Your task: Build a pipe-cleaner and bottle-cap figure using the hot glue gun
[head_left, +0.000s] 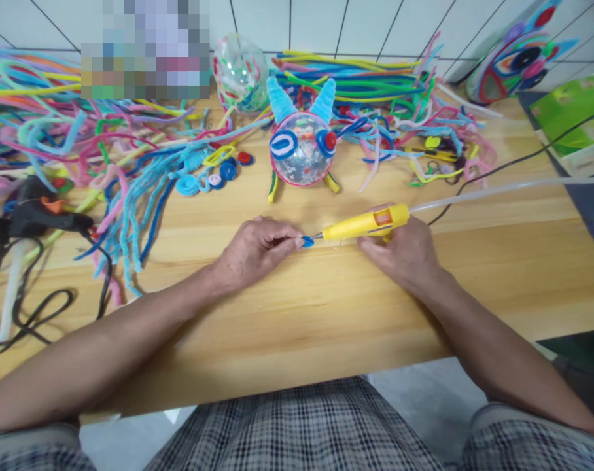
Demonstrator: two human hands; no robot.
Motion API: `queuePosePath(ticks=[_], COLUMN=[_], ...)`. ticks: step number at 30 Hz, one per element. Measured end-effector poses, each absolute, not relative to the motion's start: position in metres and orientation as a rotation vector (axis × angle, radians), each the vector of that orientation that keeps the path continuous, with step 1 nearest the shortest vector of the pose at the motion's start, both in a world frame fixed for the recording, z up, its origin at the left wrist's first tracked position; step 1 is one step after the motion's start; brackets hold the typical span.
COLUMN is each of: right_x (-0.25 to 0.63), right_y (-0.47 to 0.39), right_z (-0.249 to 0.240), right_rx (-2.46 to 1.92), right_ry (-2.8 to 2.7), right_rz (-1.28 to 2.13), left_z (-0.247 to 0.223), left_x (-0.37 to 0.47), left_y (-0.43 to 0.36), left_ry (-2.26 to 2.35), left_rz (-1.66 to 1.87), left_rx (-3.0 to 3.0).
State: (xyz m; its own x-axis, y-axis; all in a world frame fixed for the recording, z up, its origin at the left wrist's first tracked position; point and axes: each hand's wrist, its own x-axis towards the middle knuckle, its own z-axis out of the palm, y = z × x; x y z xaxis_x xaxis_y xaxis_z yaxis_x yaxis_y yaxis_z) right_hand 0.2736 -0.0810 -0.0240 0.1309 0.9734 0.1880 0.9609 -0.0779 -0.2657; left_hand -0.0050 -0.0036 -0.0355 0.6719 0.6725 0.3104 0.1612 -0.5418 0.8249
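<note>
My left hand [258,252] pinches a small blue pipe-cleaner piece [307,242] between thumb and fingertips, just above the table. A yellow glue gun [366,222] is gripped in my right hand [407,252], its metal nozzle touching or almost touching the blue piece. A clear glue stick [473,195] runs out of the gun's back end. Behind my hands stands a clear ball figure [304,157] with light blue pipe-cleaner ears, blue-ringed eyes, a red button-like disc on one eye and yellow-tipped feet.
Loose pipe cleaners [144,176] spread over the left and back. Small coiled discs [188,185] lie left of the figure. A black glue gun [36,212] with its cord lies at left. Another clear ball [241,72] and a decorated figure [513,62] stand behind. A black cable [513,163] crosses at right.
</note>
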Motion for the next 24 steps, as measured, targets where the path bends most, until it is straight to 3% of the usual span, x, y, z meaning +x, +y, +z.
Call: queuePosePath(ticks=[24], right_x=[0.2764], right_y=[-0.0806], right_z=[-0.0286], right_rx=[-2.040], right_ry=[-1.868], right_rz=[0.007], left_z=[-0.0338], left_x=[-0.0042], left_y=[-0.0039], left_ry=[0.628], left_rz=[0.806], left_rx=[2.055])
